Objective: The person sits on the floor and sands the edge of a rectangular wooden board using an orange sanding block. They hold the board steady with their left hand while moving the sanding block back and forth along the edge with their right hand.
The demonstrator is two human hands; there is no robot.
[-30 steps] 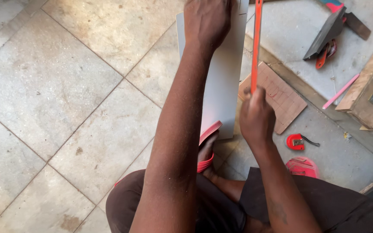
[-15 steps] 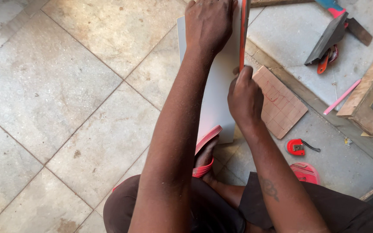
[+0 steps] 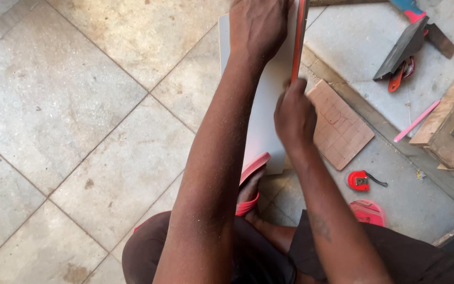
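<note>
Two hands worked pale grey rectangular tile: left hand pressed flat, steadying; right hand gripped orange straight-edged tool, mid-score. Next stroke likely needed firm, straight pull.

A pale grey tile is lying under an orange-red straightedge. A terracotta tile piece is showing a scored grid pattern. A red tape measure, pink pencil and red sandal are lying on the beige-grey mottled floor.

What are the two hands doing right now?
Left hand: pressed flat on the grey tile, open as far as shows.
Right hand: closed around the orange straightedge.
</note>
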